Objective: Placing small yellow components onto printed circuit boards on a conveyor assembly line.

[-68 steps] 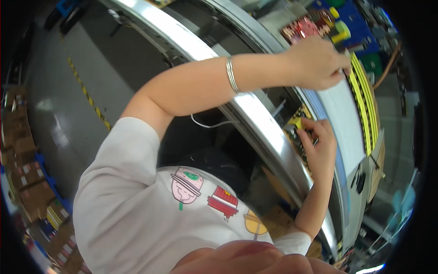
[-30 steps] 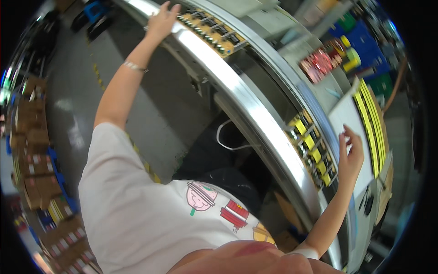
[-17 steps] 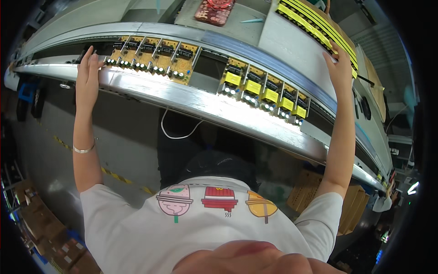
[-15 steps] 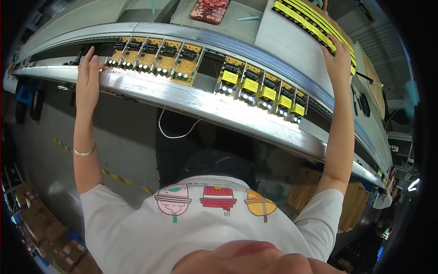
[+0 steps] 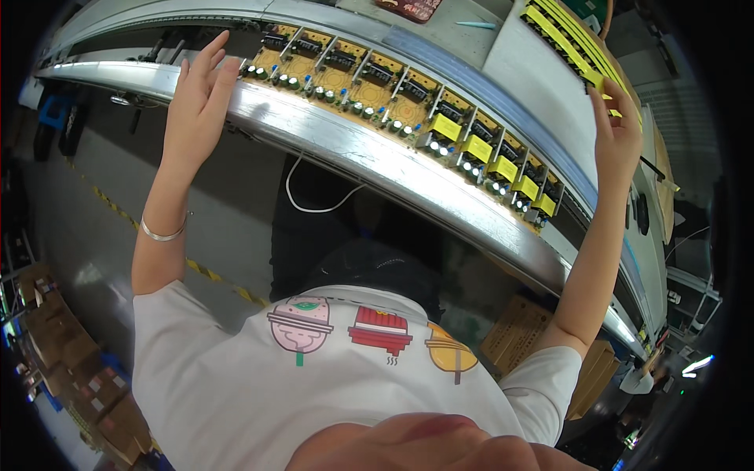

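Observation:
Two brown circuit board panels sit end to end on the metal conveyor rail. The left panel [image 5: 334, 74] carries black parts, small capacitors and upright metal plates; the right panel [image 5: 495, 161] also has yellow transformers mounted on it. My left hand [image 5: 200, 98] is beside the left panel's outer end, fingers spread and holding nothing, its thumb close to the edge. At the upper right, my right hand [image 5: 618, 137] has its fingers curled at the near end of rows of yellow transformers [image 5: 569, 47]. Its fingertips partly cover the transformers there.
Along the front runs the shiny conveyor rail [image 5: 314, 118]. A light-coloured worktop [image 5: 534, 90] lies beyond it, with a red patterned object [image 5: 408, 8] and a pale blue stick-like tool [image 5: 475, 24]. A white cable [image 5: 302, 206] loops below the rail. Cardboard boxes [image 5: 514, 330] stand at lower right.
The left panel has slid right along the rail, closing the gap to the right panel. My left hand moved right with it. My right hand stays at the transformer rows. The whole view has shifted.

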The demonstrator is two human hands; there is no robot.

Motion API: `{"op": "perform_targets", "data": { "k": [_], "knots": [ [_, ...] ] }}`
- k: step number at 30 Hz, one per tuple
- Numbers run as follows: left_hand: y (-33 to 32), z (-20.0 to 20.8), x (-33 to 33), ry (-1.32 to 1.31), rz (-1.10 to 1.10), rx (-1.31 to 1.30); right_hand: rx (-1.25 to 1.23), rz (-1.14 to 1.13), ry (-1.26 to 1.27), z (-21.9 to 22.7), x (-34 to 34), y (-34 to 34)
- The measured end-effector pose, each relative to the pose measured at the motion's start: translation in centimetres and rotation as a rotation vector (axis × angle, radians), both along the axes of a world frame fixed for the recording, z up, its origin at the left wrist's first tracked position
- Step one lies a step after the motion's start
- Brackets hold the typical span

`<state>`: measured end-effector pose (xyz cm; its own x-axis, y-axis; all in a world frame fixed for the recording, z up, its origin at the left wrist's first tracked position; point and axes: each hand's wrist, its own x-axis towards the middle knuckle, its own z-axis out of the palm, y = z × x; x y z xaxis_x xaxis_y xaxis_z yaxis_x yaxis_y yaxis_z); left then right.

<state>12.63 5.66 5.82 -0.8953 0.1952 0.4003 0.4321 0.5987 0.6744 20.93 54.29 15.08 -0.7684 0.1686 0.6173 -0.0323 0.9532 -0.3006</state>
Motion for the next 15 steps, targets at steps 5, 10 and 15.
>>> {"op": "perform_targets", "data": {
  "k": [5,10,15],
  "knots": [
    [1.3,0.1,0.2,0.023,-0.068,0.031,-0.248,0.25,-0.236,0.1,1.4,-9.8],
    [3.8,0.9,0.9,0.183,-0.094,0.004,-0.264,0.326,-0.416,-1.2,2.7,-12.6],
    [7.0,3.2,0.0,0.365,-0.221,-0.091,-0.193,0.338,-0.486,-2.4,2.8,-13.0]
  ]
}}
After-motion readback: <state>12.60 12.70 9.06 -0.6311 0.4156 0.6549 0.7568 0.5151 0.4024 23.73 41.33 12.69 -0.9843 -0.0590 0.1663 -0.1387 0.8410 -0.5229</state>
